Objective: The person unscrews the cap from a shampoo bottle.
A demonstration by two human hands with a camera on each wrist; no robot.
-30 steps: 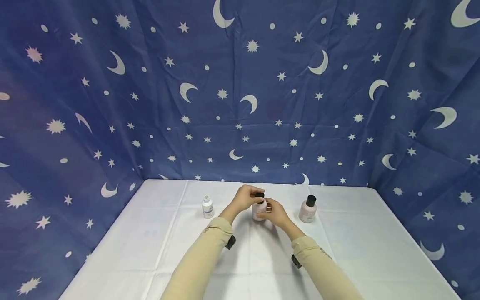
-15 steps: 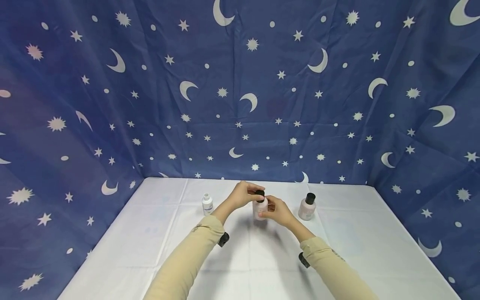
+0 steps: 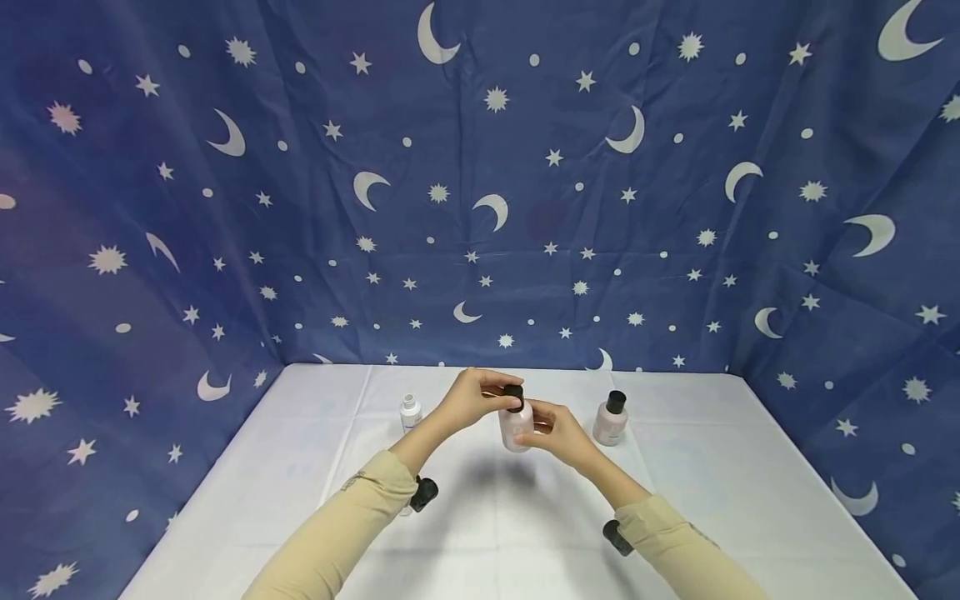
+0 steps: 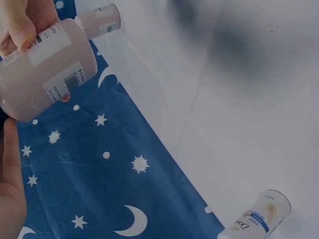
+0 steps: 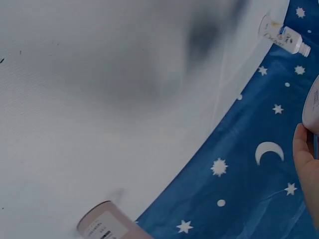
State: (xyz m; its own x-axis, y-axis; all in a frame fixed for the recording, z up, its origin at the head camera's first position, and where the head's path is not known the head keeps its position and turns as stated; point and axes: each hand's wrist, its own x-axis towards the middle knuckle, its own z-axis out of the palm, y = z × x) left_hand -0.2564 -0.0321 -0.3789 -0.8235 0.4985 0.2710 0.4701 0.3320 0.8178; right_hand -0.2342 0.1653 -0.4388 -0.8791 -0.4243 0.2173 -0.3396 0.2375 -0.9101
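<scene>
A pale pink bottle (image 3: pixel 516 427) with a black cap (image 3: pixel 513 395) is held above the white table, its shadow falling below it. My left hand (image 3: pixel 467 402) pinches the cap between thumb and fingers. Around the bottle's body, my right hand (image 3: pixel 561 432) grips from the right side. In the left wrist view the bottle's printed labels and barcode face the camera, with the right hand's thumb (image 4: pixel 22 34) on the body. Only the bottle's edge (image 5: pixel 313 107) shows in the right wrist view, beside the right hand (image 5: pixel 308 164).
A second pink bottle (image 3: pixel 611 421) with a black cap stands to the right. Left of the hands stands a white uncapped Dove bottle (image 3: pixel 409 412), partly behind the left forearm. Behind the table (image 3: pixel 300 467) hangs a blue curtain (image 3: pixel 450 225) with moons and stars.
Both hands have lifted the pink bottle off the table and brought it slightly nearer, keeping hold of cap and body. The forearms have spread apart.
</scene>
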